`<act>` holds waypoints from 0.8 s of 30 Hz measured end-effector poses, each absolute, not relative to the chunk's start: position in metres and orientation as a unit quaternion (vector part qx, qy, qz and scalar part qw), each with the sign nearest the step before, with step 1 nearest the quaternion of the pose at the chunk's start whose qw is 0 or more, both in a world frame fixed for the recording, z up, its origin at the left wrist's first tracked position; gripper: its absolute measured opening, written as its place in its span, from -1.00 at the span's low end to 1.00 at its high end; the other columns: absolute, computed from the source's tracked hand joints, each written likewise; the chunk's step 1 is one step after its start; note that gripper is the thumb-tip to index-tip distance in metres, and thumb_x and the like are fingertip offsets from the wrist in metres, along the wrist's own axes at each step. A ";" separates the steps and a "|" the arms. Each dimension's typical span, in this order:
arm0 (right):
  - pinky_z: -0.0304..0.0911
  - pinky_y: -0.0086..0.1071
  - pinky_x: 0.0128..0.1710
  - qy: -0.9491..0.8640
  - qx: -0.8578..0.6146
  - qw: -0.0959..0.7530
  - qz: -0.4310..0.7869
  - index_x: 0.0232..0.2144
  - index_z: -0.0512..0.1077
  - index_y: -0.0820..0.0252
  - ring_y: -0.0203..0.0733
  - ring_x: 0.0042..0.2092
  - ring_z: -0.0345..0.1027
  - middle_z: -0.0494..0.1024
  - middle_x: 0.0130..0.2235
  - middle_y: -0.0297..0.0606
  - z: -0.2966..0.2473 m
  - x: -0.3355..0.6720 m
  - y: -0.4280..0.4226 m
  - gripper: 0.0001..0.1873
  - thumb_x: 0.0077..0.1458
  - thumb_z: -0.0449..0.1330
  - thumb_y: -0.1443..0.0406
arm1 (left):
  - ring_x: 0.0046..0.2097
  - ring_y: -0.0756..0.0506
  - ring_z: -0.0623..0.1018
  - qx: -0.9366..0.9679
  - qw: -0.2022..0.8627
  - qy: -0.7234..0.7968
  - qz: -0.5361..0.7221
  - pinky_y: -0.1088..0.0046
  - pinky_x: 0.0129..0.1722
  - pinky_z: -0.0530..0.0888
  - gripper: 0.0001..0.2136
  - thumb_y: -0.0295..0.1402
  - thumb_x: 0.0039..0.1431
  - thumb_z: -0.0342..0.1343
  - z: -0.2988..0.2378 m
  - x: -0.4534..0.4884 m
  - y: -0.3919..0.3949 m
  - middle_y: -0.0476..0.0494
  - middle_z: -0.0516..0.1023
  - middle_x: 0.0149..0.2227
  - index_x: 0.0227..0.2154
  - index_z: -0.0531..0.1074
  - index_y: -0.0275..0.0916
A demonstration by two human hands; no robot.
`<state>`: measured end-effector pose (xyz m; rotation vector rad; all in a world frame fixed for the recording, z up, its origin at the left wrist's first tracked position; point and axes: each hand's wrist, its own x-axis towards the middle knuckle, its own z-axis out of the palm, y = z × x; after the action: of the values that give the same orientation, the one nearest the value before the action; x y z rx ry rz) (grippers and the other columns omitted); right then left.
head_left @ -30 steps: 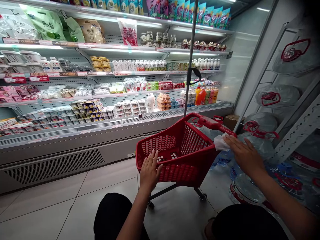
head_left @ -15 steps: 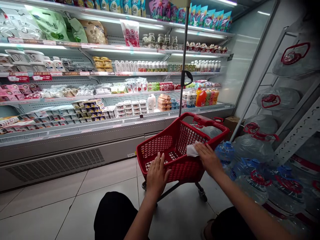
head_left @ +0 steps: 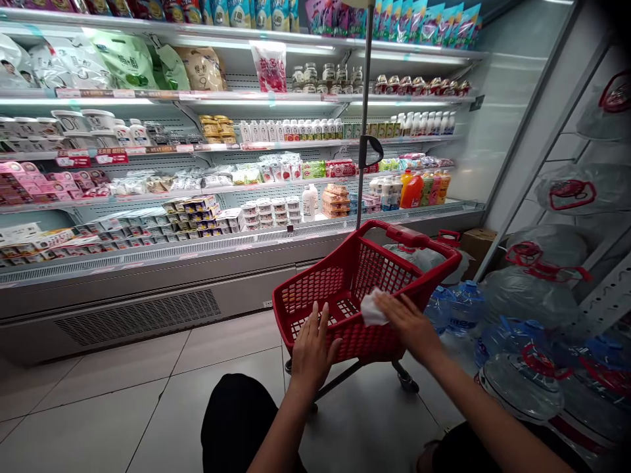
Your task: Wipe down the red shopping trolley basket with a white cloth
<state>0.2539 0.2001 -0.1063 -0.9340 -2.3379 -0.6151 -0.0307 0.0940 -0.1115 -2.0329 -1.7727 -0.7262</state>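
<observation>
The pale tiled floor (head_left: 123,407) carries the red cart (head_left: 345,341) on its wheels, with big clear water jugs (head_left: 522,387) crowded on the tiles just to the right of the cart and a cardboard box (head_left: 480,240) standing behind it. Beyond the cart runs a chiller whose bottom shelf (head_left: 197,246) holds flat cartons to the cart's left. Stacked white tubs (head_left: 271,211) sit straight behind the cart and orange juice bottles (head_left: 419,188) behind its right corner, while the shelves higher up carry rows of small bottles, jars and pouches.
</observation>
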 end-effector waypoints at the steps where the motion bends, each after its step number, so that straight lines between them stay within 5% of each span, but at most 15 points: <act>1: -0.01 -0.04 0.47 -0.858 -0.364 0.269 -0.242 0.54 -0.22 -0.02 -0.17 0.43 0.17 0.18 0.47 -0.31 -0.102 0.271 0.210 -0.04 0.18 -0.12 0.58 | 0.38 -0.31 0.38 -0.717 0.173 -0.624 -0.258 0.09 0.28 0.43 -0.23 -0.08 0.49 -0.03 -0.111 -0.032 0.095 -0.32 -0.02 0.53 0.54 -0.34 -0.10; 7: 0.02 0.02 0.45 -0.806 -0.439 0.289 -0.272 0.54 -0.26 0.00 -0.10 0.46 0.09 0.16 0.48 -0.26 -0.088 0.321 0.252 -0.11 0.27 -0.10 0.50 | 0.39 -0.33 0.37 -0.722 0.162 -0.619 -0.265 0.06 0.28 0.43 -0.22 -0.10 0.48 0.00 -0.112 -0.016 0.101 -0.32 -0.02 0.54 0.54 -0.34 -0.07; 14: 0.07 0.01 0.43 -0.815 -0.440 0.317 -0.205 0.54 -0.27 0.04 -0.10 0.48 0.04 0.22 0.46 -0.20 -0.111 0.266 0.230 -0.13 0.28 -0.14 0.52 | 0.42 -0.40 0.32 -0.728 0.161 -0.609 -0.269 -0.02 0.28 0.42 -0.15 -0.14 0.42 0.12 -0.114 0.022 0.098 -0.38 -0.11 0.55 0.54 -0.31 -0.07; 20: 0.06 -0.07 0.45 -0.874 -0.328 0.319 -0.164 0.54 -0.25 0.08 -0.14 0.49 0.02 0.17 0.48 -0.21 -0.142 0.200 0.170 -0.19 0.36 -0.08 0.42 | 0.13 -0.35 0.62 -0.723 0.074 -0.636 -0.260 0.10 0.00 0.58 -0.14 -0.01 0.42 0.06 -0.105 0.033 0.100 -0.45 -0.17 0.55 0.53 -0.37 -0.01; 24: 0.03 -0.09 0.46 -0.901 -0.281 0.282 -0.169 0.54 -0.19 0.02 -0.19 0.47 0.06 0.21 0.46 -0.28 -0.136 0.214 0.179 -0.20 0.35 -0.08 0.45 | 0.38 -0.34 0.39 -0.781 0.077 -0.582 -0.211 0.02 0.28 0.38 -0.09 0.13 0.38 0.04 -0.091 -0.002 0.108 -0.36 -0.11 0.55 0.53 -0.37 -0.04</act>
<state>0.2138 0.1786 -0.1356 -0.7530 -2.4141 -0.4530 -0.0023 0.1085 -0.0912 -2.3414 -1.7437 -0.6333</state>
